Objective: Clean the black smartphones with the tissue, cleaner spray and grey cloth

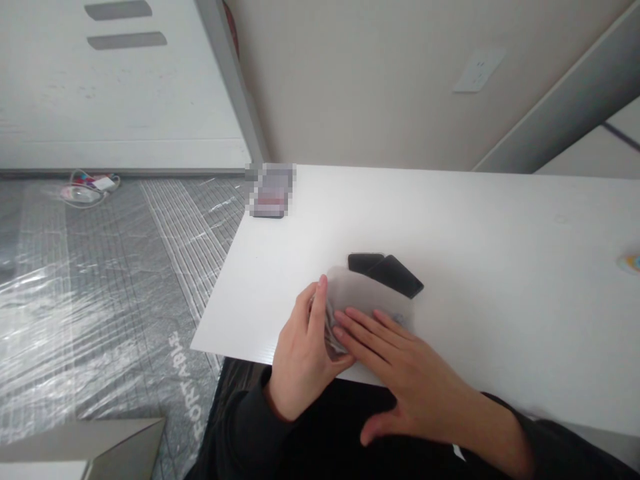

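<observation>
While the left grip (303, 355) clasps the pale bundle (367, 291), the right grip (403, 360) lies flat atop.

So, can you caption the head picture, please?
Left hand and right hand on a pale bundle beside dark slabs.

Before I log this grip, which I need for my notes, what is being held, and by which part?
The left hand grasps a pale pouch by its left end; the right hand lies flat on it.
</observation>
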Tool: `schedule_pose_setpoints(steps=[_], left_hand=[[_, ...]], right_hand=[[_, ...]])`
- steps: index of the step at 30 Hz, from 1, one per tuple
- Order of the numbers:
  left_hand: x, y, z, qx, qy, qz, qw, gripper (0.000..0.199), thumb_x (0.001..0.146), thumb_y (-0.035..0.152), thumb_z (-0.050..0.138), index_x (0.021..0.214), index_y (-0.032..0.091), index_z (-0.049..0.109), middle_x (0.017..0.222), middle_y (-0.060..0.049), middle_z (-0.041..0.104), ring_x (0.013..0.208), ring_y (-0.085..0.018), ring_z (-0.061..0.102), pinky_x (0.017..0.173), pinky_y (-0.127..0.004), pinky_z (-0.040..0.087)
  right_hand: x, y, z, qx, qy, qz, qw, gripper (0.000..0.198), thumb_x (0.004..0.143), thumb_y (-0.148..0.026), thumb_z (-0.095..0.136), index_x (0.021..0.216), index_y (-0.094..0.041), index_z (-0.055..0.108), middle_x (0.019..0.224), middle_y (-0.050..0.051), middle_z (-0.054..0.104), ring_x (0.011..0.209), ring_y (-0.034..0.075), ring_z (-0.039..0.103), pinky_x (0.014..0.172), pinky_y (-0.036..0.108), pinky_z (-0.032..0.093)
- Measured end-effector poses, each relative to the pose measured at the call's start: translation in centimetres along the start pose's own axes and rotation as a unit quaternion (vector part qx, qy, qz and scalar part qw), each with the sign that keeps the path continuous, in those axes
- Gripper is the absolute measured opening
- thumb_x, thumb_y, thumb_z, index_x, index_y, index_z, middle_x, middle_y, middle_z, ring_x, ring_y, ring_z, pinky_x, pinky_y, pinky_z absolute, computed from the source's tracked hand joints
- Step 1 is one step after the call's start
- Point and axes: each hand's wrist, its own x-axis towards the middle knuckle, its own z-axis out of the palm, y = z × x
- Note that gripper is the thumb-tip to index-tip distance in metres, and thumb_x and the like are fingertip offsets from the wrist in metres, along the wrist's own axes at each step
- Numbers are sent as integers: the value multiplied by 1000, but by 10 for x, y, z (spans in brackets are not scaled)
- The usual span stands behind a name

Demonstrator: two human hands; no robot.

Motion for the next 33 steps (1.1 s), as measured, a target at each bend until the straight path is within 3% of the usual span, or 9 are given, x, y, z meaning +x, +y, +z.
schedule_pose_setpoints(steps=[2, 7, 10, 13, 16, 19, 24, 30, 33], left_hand=[[0, 0, -1, 5, 3, 3, 1000, 138, 65, 25, 95, 165, 30, 0, 145, -18, 52, 131, -37, 60, 99, -50, 60], [1, 0, 0, 12, 5, 8, 1000, 133, 68, 34, 94, 165, 30, 3, 141, -19, 54, 126, -37, 64, 95, -50, 63], [2, 1, 0, 23, 4, 3, 1000, 140, 61, 24, 97, 164, 31, 2, 142, -18, 53, 127, -37, 63, 95, -49, 63], [2, 1, -1, 40, 4, 0, 999, 142, 59, 16, 96, 164, 31, 2, 143, -17, 53, 128, -37, 63, 97, -49, 62], [1, 0, -1, 40, 8, 8, 999, 136, 64, 28, 95, 164, 29, 4, 142, -17, 53, 127, -37, 63, 96, -49, 63], [1, -2, 0, 41, 8, 9, 999, 132, 66, 31, 95, 164, 28, 7, 142, -18, 54, 126, -36, 64, 95, -48, 63], [0, -2, 0, 51, 7, -4, 999, 127, 68, 22, 90, 163, 30, 7, 143, -16, 53, 127, -36, 64, 95, -48, 63], [-2, 0, 0, 46, -2, -13, 999, 123, 72, 40, 90, 163, 29, 8, 145, -18, 52, 129, -36, 63, 95, -48, 63], [-2, 1, 1, 52, 3, -9, 999, 125, 70, 33, 92, 162, 29, 9, 144, -18, 53, 129, -37, 63, 97, -48, 62]], right_hand=[[2, 6, -1, 11, -14, -7, 1000, 109, 88, -87, 40, 165, -14, 16, 164, 14, 40, 151, 32, 41, 120, 53, 40], [-5, 31, -9, -54, 36, 102, 993, 96, 96, -77, 40, 166, -16, 17, 167, 18, 32, 153, 37, 34, 119, 62, 38], [-4, 12, -5, -21, 20, 52, 998, 116, 85, -89, 41, 165, -9, 17, 167, 20, 30, 155, 36, 30, 121, 57, 37], [-2, 3, -3, 26, -8, 1, 1000, 114, 85, -89, 39, 164, -11, 21, 167, 14, 35, 155, 29, 33, 125, 48, 35], [-1, 17, -4, -18, 25, 73, 997, 95, 95, -78, 39, 163, -12, 28, 166, 16, 36, 153, 32, 36, 122, 56, 37], [1, 19, -1, -59, 60, 135, 987, 100, 94, -80, 40, 161, -6, 31, 166, 22, 32, 154, 38, 32, 120, 63, 37], [3, -8, 3, 24, 9, 13, 1000, 117, 82, -92, 36, 163, -7, 26, 166, 15, 35, 155, 29, 32, 126, 46, 33], [1, 19, 1, -53, 77, 127, 987, 93, 98, -72, 45, 165, -14, 18, 165, 18, 36, 152, 37, 37, 118, 62, 40], [4, 8, 5, 8, 46, 65, 997, 112, 86, -85, 48, 165, -11, 19, 164, 19, 38, 152, 36, 37, 121, 58, 38]])
